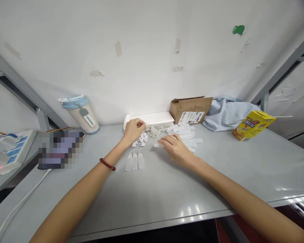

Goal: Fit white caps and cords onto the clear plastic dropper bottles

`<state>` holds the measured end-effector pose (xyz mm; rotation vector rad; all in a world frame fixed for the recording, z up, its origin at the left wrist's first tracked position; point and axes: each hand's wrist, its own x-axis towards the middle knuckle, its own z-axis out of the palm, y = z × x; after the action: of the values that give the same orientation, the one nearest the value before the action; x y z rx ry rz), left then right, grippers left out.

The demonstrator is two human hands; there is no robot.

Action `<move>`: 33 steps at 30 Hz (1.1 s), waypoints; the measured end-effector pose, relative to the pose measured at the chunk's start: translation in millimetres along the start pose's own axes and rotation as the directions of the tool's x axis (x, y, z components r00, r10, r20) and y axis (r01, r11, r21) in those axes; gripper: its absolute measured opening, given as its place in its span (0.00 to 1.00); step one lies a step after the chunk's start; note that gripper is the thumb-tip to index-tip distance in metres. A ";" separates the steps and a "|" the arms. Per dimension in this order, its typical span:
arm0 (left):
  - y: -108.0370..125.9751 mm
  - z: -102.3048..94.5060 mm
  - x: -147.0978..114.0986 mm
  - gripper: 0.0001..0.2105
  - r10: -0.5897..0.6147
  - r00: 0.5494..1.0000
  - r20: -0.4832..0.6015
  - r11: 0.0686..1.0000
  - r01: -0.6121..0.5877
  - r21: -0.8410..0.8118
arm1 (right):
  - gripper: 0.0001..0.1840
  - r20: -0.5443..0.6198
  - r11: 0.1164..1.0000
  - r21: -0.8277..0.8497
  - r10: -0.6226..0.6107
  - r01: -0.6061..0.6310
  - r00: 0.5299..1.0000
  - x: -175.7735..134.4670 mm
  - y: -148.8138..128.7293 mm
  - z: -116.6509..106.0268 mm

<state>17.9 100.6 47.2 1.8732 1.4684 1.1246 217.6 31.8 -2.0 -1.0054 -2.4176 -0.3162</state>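
My left hand [135, 131] is closed in a pinch at the near edge of a tangle of white strings [155, 131]. A thin white string shows at its fingertips. My right hand [176, 148] has its thumb and fingers closed on a translucent plastic sleeve [157, 145], whose rounded end sticks out to the left. Beyond that hand lies a loose pile of similar sleeves [187, 133]. Small white clips [143, 137] are heaped beside my left hand. Nearer to me, three sleeves with strings attached [134, 162] lie side by side on the grey table [147, 199].
A long white box [152, 118] and an open cardboard box [191, 109] stand by the wall. To the right are a light blue cloth [229, 113] and a yellow drink carton [253, 125]. At left are a tumbler [81, 114], a phone [60, 150] on a cable and a power strip [12, 152].
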 end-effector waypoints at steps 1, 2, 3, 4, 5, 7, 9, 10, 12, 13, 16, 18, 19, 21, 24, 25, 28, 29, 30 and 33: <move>0.7 -1.5 1.1 0.07 -0.009 1.000 0.010 0.999 0.009 -0.031 | 0.18 0.006 1.000 0.004 0.003 -0.003 1.000 0.0 -0.3 0.0; 1.5 -2.7 2.2 0.08 -0.027 0.999 0.018 0.996 0.029 -0.081 | 0.19 0.013 1.000 0.009 0.004 -0.004 1.000 -0.1 -0.4 0.2; 2.2 -3.5 3.2 0.08 -0.059 0.998 0.025 0.988 0.062 -0.144 | 0.19 0.019 1.000 0.014 0.004 -0.004 1.000 -0.2 -0.4 0.4; 2.8 -4.1 4.0 0.09 -0.101 0.994 0.032 0.973 0.105 -0.207 | 0.19 0.025 1.000 0.018 0.003 -0.004 1.000 -0.2 -0.4 0.6; 3.2 -4.5 4.3 0.09 -0.144 0.989 0.039 0.955 0.149 -0.258 | 0.18 0.030 1.000 0.022 0.005 -0.006 1.000 -0.2 -0.3 0.6; 3.6 -5.1 2.7 0.09 -0.211 0.976 0.049 0.927 0.216 -0.306 | 0.17 0.033 0.999 0.032 0.017 -0.018 0.999 0.0 -0.8 0.1; 4.3 -6.0 -3.7 0.08 -0.227 0.973 0.042 0.930 0.229 -0.289 | 0.15 0.028 0.996 0.071 0.045 -0.047 0.999 0.3 -2.4 -1.2; 5.0 -6.7 -9.3 0.07 -0.203 0.979 0.033 0.942 0.205 -0.265 | 0.15 0.024 0.992 0.108 0.062 -0.065 0.998 0.4 -3.9 -2.1; 7.3 -8.1 -24.7 0.06 -0.093 0.995 0.025 0.981 0.096 -0.166 | 0.15 0.017 0.970 0.223 0.098 -0.100 0.995 0.4 -8.0 -4.2; 8.6 -8.8 -33.9 0.06 0.005 1.000 0.014 0.997 -0.004 -0.080 | 0.16 0.015 0.949 0.291 0.118 -0.117 0.993 0.2 -10.8 -5.3; 10.5 -9.3 -61.3 0.05 0.258 0.966 0.004 0.960 -0.257 0.112 | 0.17 0.012 0.876 0.458 0.160 -0.148 0.987 -1.0 -20.8 -7.9; 8.4 -8.5 -75.3 0.06 0.387 0.922 -0.003 0.910 -0.382 0.160 | 0.17 0.014 0.853 0.501 0.161 -0.146 0.987 -1.8 -27.9 -9.0; 6.5 -7.9 -80.4 0.07 0.431 0.902 -0.009 0.890 -0.423 0.171 | 0.18 0.016 0.850 0.507 0.156 -0.143 0.988 -2.2 -31.1 -9.3; 2.2 -7.0 -87.2 0.08 0.486 0.874 -0.019 0.861 -0.475 0.182 | 0.18 0.029 0.853 0.502 0.147 -0.142 0.989 -2.6 -36.1 -9.5; -1.6 -5.9 -91.6 0.08 0.525 0.850 -0.038 0.838 -0.508 0.197 | 0.17 0.053 0.864 0.482 0.138 -0.146 0.989 -2.7 -38.9 -9.2; -1.9 -5.6 -92.2 0.07 0.538 0.841 -0.046 0.830 -0.520 0.202 | 0.17 0.055 0.866 0.479 0.136 -0.146 0.989 -2.6 -38.6 -9.0; -1.1 -3.9 -93.5 0.06 0.586 0.809 -0.053 0.796 -0.562 0.222 | 0.17 0.046 0.863 0.485 0.137 -0.142 0.990 -2.9 -36.2 -8.6; -0.7 -3.2 -94.0 0.06 0.598 0.800 -0.048 0.786 -0.574 0.230 | 0.17 0.042 0.862 0.488 0.137 -0.140 0.990 -3.0 -35.4 -8.7; -0.5 -2.5 -94.5 0.06 0.607 0.794 -0.042 0.778 -0.582 0.237 | 0.17 0.039 0.861 0.489 0.136 -0.138 0.990 -3.2 -34.7 -8.9; -0.6 -0.5 -95.9 0.06 0.623 0.781 -0.039 0.763 -0.596 0.249 | 0.18 0.037 0.861 0.491 0.134 -0.135 0.990 -3.5 -34.1 -10.4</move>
<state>9.9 9.5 18.5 2.6033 1.0833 1.4205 199.2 1.8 4.2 -0.9217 -2.2369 0.3418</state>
